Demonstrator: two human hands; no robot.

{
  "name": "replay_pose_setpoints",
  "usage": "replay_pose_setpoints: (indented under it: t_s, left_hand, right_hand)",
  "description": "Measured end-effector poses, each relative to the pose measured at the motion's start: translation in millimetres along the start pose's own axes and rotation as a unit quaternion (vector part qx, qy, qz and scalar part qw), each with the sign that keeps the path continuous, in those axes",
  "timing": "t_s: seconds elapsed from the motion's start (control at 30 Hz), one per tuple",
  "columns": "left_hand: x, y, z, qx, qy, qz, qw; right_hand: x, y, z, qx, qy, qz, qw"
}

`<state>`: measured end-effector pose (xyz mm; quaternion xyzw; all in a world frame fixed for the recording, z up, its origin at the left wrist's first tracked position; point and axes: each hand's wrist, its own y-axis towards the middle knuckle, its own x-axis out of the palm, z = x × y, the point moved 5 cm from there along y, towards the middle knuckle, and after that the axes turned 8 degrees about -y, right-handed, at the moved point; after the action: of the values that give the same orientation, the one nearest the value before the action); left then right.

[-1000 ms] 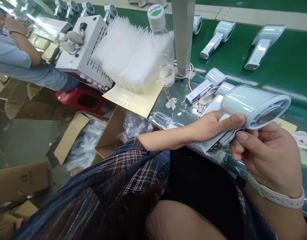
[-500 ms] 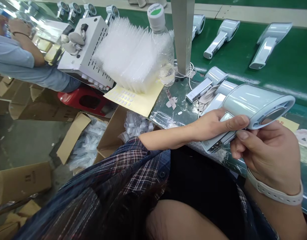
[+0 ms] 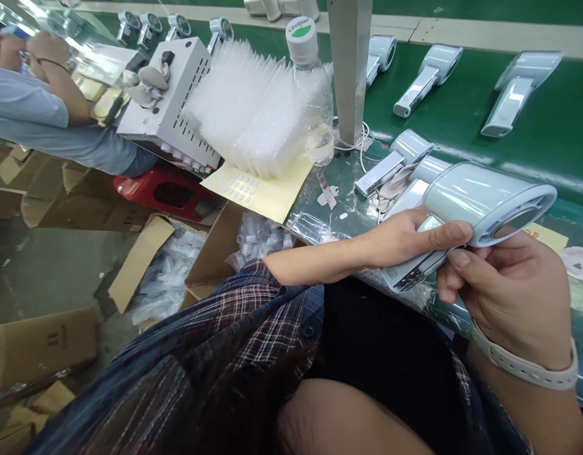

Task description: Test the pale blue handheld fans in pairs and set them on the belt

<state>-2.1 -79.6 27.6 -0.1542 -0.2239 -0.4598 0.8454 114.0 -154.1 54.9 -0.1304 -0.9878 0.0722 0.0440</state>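
Observation:
I hold a pale blue hair-dryer-shaped device (image 3: pixel 481 199) over the near edge of the bench, its round end pointing right. My left hand (image 3: pixel 408 237) grips its silver handle from the left, thumb stretched along the top. My right hand (image 3: pixel 509 291), with a white band on the wrist, cups the device from below, fingertips on the handle under the head. Just behind lies another such device (image 3: pixel 391 165) on a clear plastic sheet.
More pale blue devices (image 3: pixel 427 79) lie on the green conveyor belt (image 3: pixel 547 145). A water bottle (image 3: pixel 313 95), a stack of clear plastic bags (image 3: pixel 251 107), a yellow sticker sheet (image 3: pixel 258 186) and a white metal box (image 3: pixel 171 101) stand left. Cardboard boxes (image 3: pixel 140 259) sit on the floor; another person (image 3: pixel 40 120) sits far left.
The held device has barely shifted, tilting slightly in my hands. The view has drifted a little; both hands keep the same grip.

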Motion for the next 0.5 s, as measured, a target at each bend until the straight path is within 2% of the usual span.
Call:
replay_pose_setpoints:
  t_s: [0.07, 0.23, 0.37, 0.5]
  left_hand:
    - [-0.3, 0.4, 0.3, 0.0, 0.007, -0.002, 1.0]
    - [-4.2, 0.4, -4.3, -0.048, 0.032, 0.029, 0.998]
    - [0.2, 0.0, -3.5, -0.037, 0.016, 0.011, 0.999]
    - [2.3, 1.2, -4.2, -0.03, 0.0, -0.001, 1.0]
  right_hand:
    - [0.9, -0.1, -0.3, -0.001, 0.007, -0.007, 1.0]
    - [0.8, 0.2, -1.3, -0.005, 0.017, -0.022, 1.0]
    - [-0.2, 0.0, -2.3, -0.021, 0.007, -0.028, 0.999]
    - [-1.9, -1.3, -1.2, -0.023, -0.012, -0.003, 1.0]
